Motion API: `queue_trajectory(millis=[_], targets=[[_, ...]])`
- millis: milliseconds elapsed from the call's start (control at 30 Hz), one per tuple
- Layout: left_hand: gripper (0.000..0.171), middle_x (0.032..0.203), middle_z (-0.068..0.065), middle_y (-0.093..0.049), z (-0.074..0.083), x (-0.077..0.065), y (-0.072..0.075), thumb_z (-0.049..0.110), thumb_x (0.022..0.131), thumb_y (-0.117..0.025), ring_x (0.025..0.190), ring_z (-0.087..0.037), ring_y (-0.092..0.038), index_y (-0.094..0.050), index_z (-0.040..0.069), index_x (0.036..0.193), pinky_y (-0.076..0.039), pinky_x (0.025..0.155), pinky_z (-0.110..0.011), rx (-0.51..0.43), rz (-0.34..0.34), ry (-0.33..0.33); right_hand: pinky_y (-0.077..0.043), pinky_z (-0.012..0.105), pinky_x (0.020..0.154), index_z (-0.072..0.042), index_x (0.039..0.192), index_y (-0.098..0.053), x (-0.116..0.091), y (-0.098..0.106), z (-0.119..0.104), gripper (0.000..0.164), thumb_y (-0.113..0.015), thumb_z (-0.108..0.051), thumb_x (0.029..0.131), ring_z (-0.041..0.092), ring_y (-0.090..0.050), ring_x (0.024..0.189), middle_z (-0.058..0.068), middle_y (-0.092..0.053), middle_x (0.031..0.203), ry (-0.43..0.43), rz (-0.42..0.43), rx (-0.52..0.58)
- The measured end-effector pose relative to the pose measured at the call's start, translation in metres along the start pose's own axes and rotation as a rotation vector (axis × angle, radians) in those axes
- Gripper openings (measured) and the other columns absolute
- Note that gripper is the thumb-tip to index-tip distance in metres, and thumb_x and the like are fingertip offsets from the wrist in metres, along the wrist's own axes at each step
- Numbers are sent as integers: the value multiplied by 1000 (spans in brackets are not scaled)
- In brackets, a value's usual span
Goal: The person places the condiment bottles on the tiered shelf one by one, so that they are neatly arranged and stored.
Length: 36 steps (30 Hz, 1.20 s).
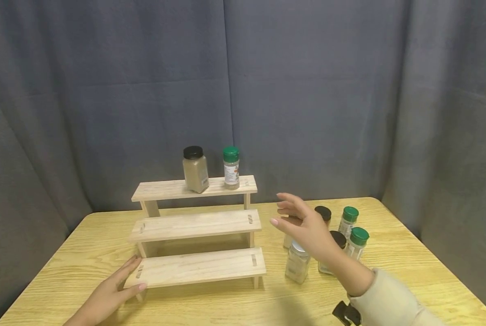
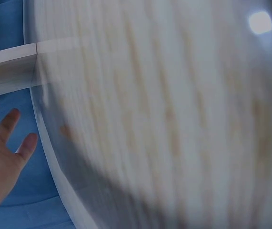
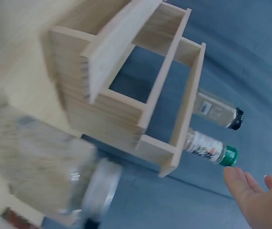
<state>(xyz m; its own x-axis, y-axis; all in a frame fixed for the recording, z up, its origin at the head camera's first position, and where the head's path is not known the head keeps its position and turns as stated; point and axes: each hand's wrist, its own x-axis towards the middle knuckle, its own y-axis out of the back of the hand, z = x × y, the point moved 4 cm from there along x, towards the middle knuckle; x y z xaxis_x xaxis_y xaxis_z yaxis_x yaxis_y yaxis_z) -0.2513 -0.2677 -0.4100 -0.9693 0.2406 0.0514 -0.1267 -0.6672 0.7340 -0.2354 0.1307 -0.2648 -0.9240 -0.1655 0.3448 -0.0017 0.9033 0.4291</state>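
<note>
A three-tier wooden rack [image 1: 198, 267] stands on the table. My left hand [image 1: 111, 290] touches the left end of its lowest shelf, thumb at the front edge and fingers toward the back. On the top shelf are a black-lidded jar [image 1: 195, 174] of tan powder and, to its right, a green-capped spice bottle [image 1: 231, 174]. My right hand [image 1: 310, 228] hangs in the air right of the rack, fingers loosely bent and holding nothing. Below it stands a silver-lidded jar [image 1: 297, 267]; another jar behind is partly hidden by the hand.
More containers cluster on the right of the table [image 1: 414, 271]: black-lidded jars [image 1: 338, 239] and green-capped bottles [image 1: 358, 237], partly covered by my right forearm. A dark strap piece [image 1: 346, 312] shows by the sleeve. Grey-blue curtains [image 1: 308, 90] surround the table's back and sides.
</note>
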Motion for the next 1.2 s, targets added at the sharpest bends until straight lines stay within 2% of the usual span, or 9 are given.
queue_trajectory(millis=[300, 533, 767, 967, 1200], targets=[[73, 140, -20, -12, -3, -1, 0, 44, 82, -52, 123, -44, -12, -23, 7, 137, -17, 88, -64, -27, -50, 62, -40, 35, 87, -11, 127, -39, -17, 8, 29, 55, -62, -28, 80, 26, -48, 105, 12, -49, 116, -31, 36, -10], [72, 140, -21, -11, -5, -2, -1, 43, 83, -52, 123, -45, -11, -22, 6, 137, -16, 87, -65, -24, -54, 53, -39, 39, 88, -9, 126, -40, -27, 14, 46, 54, -62, -28, 80, 27, -49, 105, 15, -49, 116, -54, 70, -39], [73, 141, -21, -7, -4, -2, -2, 42, 83, -52, 123, -45, -6, -19, 6, 138, -11, 88, -66, -75, -84, 75, -39, 41, 87, -7, 125, -41, -35, 17, 59, 53, -62, -26, 80, 30, -48, 105, 17, -49, 115, -88, 77, -44], [73, 141, -21, -8, -2, 0, -1, 43, 83, -51, 123, -46, -8, -19, 7, 138, -14, 87, -66, -49, -83, 64, -38, 44, 88, -3, 124, -40, -41, 21, 68, 53, -62, -23, 80, 32, -47, 106, 18, -49, 116, -81, 91, -59], [72, 141, -20, -9, 0, 2, 0, 43, 83, -51, 123, -46, -9, -20, 7, 138, -17, 87, -66, -36, -80, 68, -37, 42, 89, -3, 123, -42, -46, 24, 81, 53, -63, -24, 79, 31, -45, 108, 18, -48, 117, -139, 109, -67]])
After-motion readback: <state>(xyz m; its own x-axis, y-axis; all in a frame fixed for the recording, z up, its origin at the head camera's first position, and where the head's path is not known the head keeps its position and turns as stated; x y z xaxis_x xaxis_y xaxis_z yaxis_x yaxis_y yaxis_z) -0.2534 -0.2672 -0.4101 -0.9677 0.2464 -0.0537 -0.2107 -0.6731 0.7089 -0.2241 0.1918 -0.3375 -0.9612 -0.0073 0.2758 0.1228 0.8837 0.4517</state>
